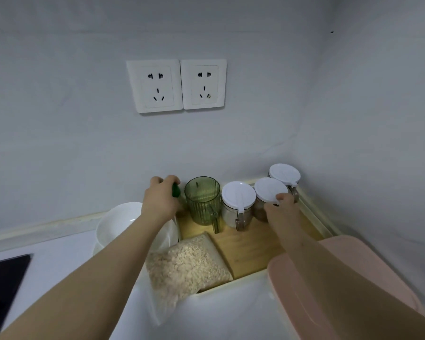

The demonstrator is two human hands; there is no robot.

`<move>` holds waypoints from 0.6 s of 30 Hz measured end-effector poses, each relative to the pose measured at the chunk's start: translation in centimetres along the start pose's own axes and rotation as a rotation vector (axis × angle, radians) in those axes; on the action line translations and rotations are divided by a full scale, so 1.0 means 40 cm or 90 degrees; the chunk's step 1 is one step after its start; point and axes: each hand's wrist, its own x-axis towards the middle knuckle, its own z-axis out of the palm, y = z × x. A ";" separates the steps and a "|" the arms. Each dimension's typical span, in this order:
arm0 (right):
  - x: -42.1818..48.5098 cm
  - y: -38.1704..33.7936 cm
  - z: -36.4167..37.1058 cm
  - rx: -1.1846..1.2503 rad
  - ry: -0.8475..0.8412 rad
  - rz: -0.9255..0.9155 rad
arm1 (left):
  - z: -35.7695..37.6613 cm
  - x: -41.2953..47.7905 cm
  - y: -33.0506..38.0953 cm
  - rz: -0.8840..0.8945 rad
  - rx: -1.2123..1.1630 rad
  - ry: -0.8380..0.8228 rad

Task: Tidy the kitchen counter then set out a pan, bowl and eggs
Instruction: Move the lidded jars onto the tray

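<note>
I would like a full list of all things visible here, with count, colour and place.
sockets: 2, white, on wall
cup: 1, clear green, on board
jars: 3, white lids, on board, right of cup
oats bag: 1, beige, front left of board
board: 1, wooden, in counter corner
bowl: at least 1, white, left of board
tub: 1, pink, front right
cooktop: 1, black, far left
green item: 1, in left hand
left hand: grips green item, beside cup
right hand: grips middle jar's lid
</note>
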 end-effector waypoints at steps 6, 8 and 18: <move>-0.002 -0.006 0.003 0.024 -0.001 0.013 | -0.076 -0.045 0.051 0.034 0.041 0.087; -0.004 -0.007 0.005 0.025 -0.001 0.015 | -0.091 -0.056 0.064 0.035 0.071 0.032; -0.010 -0.002 0.000 0.048 -0.026 0.004 | 0.026 -0.077 0.058 0.088 0.104 -0.137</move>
